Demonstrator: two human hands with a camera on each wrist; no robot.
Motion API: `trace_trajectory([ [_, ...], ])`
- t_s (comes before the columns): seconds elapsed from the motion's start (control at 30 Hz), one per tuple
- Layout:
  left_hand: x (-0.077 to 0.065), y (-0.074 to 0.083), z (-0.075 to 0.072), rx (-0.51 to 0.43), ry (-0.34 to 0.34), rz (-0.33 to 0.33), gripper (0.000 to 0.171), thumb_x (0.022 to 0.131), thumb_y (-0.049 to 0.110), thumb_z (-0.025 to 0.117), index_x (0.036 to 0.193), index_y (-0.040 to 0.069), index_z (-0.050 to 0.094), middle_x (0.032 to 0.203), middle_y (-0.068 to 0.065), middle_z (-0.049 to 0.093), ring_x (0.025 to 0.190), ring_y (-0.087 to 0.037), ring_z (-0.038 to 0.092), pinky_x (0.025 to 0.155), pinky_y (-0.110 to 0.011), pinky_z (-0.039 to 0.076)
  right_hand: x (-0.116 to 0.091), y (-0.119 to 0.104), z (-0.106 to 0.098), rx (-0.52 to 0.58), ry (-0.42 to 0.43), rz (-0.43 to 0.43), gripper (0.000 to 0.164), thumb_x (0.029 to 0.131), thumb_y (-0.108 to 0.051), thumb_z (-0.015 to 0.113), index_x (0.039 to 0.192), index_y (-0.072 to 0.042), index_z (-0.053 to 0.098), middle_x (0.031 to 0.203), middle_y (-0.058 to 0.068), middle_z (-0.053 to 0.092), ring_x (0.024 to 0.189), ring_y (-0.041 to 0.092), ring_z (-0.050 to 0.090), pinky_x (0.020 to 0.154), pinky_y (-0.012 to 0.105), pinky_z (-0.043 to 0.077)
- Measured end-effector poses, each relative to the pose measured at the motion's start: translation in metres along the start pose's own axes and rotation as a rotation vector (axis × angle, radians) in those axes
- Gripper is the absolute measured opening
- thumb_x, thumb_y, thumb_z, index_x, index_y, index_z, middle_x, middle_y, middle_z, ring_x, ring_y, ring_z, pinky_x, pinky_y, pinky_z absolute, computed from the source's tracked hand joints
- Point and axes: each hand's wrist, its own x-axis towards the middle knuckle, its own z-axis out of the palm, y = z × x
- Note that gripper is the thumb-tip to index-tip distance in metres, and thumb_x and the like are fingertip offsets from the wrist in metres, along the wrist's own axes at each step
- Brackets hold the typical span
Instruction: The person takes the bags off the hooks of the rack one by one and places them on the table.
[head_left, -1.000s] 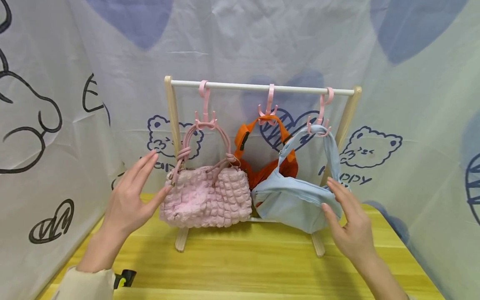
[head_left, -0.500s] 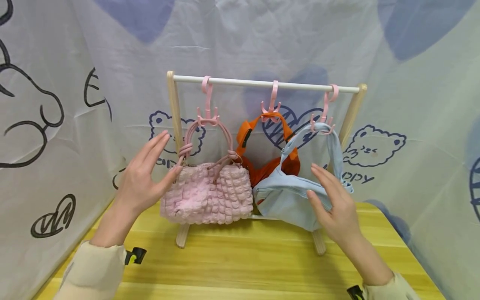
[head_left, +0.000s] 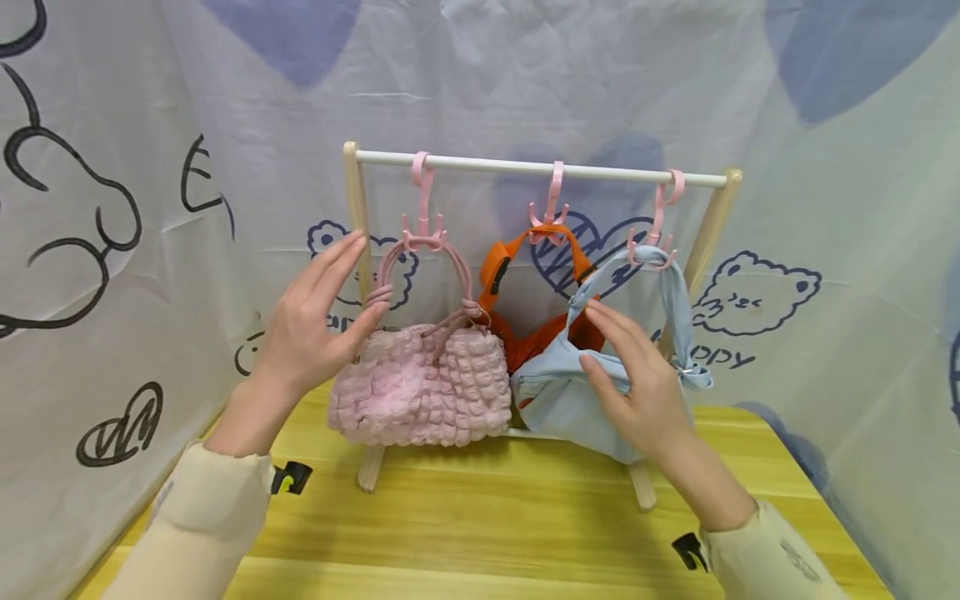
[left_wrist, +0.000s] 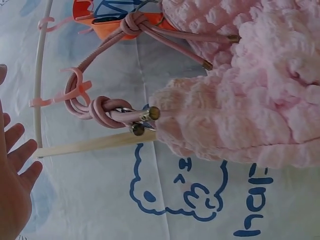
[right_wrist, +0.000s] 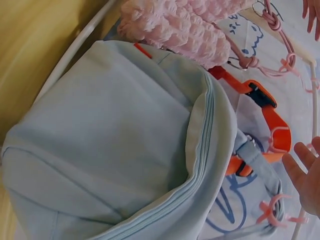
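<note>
A pink puffy handbag (head_left: 427, 392) hangs by its knotted cord handles from a pink hook (head_left: 425, 204) on the left. On the right a light blue sling bag (head_left: 573, 408) hangs by its strap from another pink hook (head_left: 657, 221). Between them, partly hidden behind, is an orange bag (head_left: 525, 343) on a middle hook (head_left: 553, 200). My left hand (head_left: 311, 329), fingers extended, is beside the pink handbag's handles and holds nothing. My right hand (head_left: 637, 387) is in front of the blue bag with straight fingers; the right wrist view shows it (right_wrist: 307, 177) apart from the bag.
All three hooks hang on the white bar (head_left: 495, 166) of a wooden-legged rack (head_left: 716, 221). It stands on a yellow wood-grain table (head_left: 480, 517). Printed cloth (head_left: 480, 75) encloses the back and sides. Dark clips show at both sleeves.
Both hands have risen; the left moved right and the right moved left, so they are closer together. The head view has shifted slightly. The bags hang as before.
</note>
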Motion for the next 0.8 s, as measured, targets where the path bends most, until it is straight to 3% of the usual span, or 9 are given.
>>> trace_trajectory([
  [0.3, 0.023, 0.002, 0.003, -0.006, 0.005, 0.039, 0.075, 0.106, 0.059, 0.048, 0.156, 0.002, 0.045, 0.157, -0.016, 0.048, 0.141, -0.036, 0.050, 0.116, -0.053, 0.042, 0.016, -0.001, 0.017, 0.014, -0.019, -0.004, 0.052, 0.109, -0.038, 0.053, 0.144, 0.001, 0.059, 0.147, 0.016, 0.060, 0.133, 0.032, 0.059, 0.113, 0.022, 0.042],
  [0.5, 0.038, 0.000, 0.004, 0.010, 0.008, 0.068, 0.076, 0.106, 0.059, 0.045, 0.155, 0.001, 0.045, 0.155, -0.018, 0.050, 0.136, -0.037, 0.054, 0.112, -0.055, 0.045, 0.029, 0.000, 0.029, 0.005, -0.024, 0.002, 0.052, 0.109, -0.037, 0.054, 0.146, -0.002, 0.058, 0.147, 0.013, 0.060, 0.134, 0.030, 0.058, 0.115, 0.028, 0.043],
  [0.8, 0.056, -0.010, 0.009, 0.010, 0.016, 0.075, 0.075, 0.107, 0.056, 0.048, 0.155, -0.001, 0.043, 0.156, -0.020, 0.048, 0.137, -0.038, 0.052, 0.115, -0.053, 0.042, 0.047, 0.006, 0.043, -0.001, -0.062, 0.010, 0.050, 0.101, -0.020, 0.063, 0.148, -0.003, 0.057, 0.149, 0.012, 0.058, 0.136, 0.027, 0.056, 0.109, 0.046, 0.049],
])
